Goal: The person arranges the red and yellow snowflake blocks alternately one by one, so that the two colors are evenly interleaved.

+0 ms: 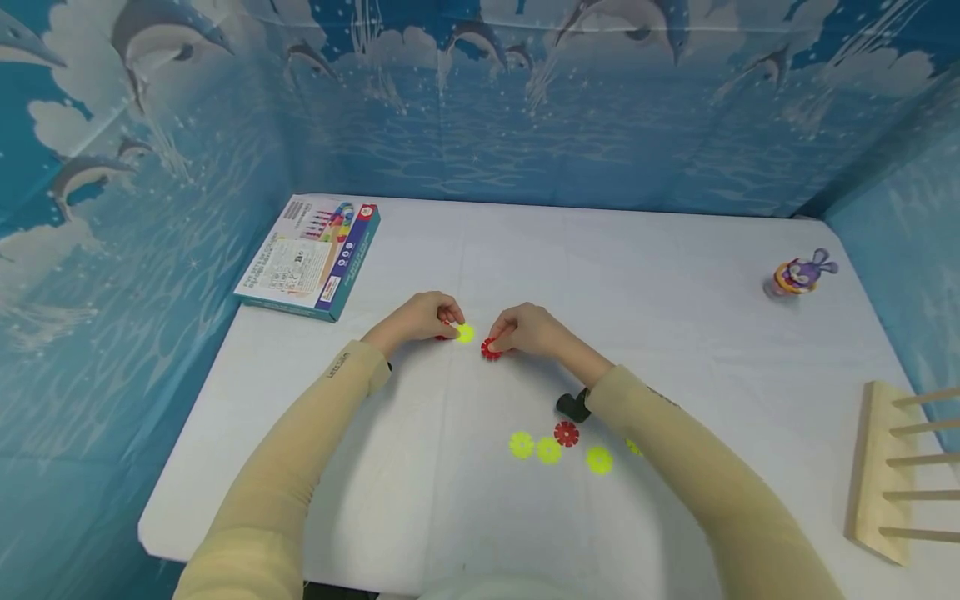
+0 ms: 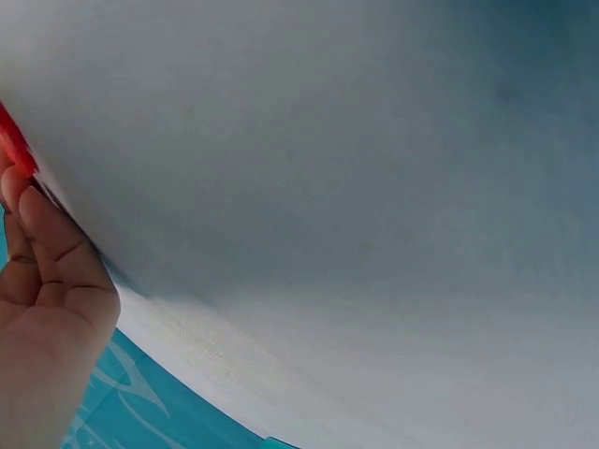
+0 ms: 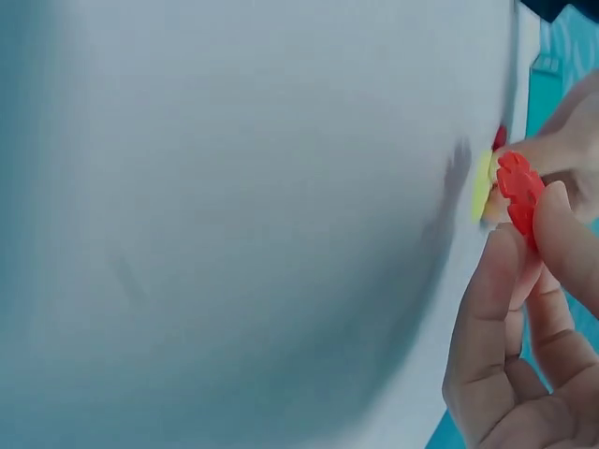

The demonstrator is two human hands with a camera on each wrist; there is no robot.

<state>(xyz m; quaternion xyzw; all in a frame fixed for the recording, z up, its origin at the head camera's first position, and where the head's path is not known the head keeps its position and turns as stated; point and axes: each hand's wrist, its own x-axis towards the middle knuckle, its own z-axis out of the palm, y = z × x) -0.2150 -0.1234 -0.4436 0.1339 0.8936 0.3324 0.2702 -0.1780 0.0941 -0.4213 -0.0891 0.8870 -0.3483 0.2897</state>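
Observation:
Near the middle of the white table, my left hand [image 1: 424,318] pinches a red notched disc [image 2: 15,145], mostly covered by the fingers in the head view. A yellow notched disc [image 1: 466,333] sits at its edge, beside the fingertips. Facing it a short way to the right, my right hand [image 1: 531,330] grips another red notched disc [image 3: 520,192] between thumb and fingers. The two hands' pieces are apart. Nearer the front lie several loose yellow discs [image 1: 549,450] and one red disc [image 1: 566,433]; my right sleeve partly covers one yellow disc [image 1: 633,447].
A flat printed box [image 1: 307,254] lies at the back left of the table [image 1: 600,267]. At the back right stands a small purple toy figure [image 1: 801,273]. A wooden rack with pegs [image 1: 877,475] rests at the right edge. A black object [image 1: 573,407] shows by my right cuff.

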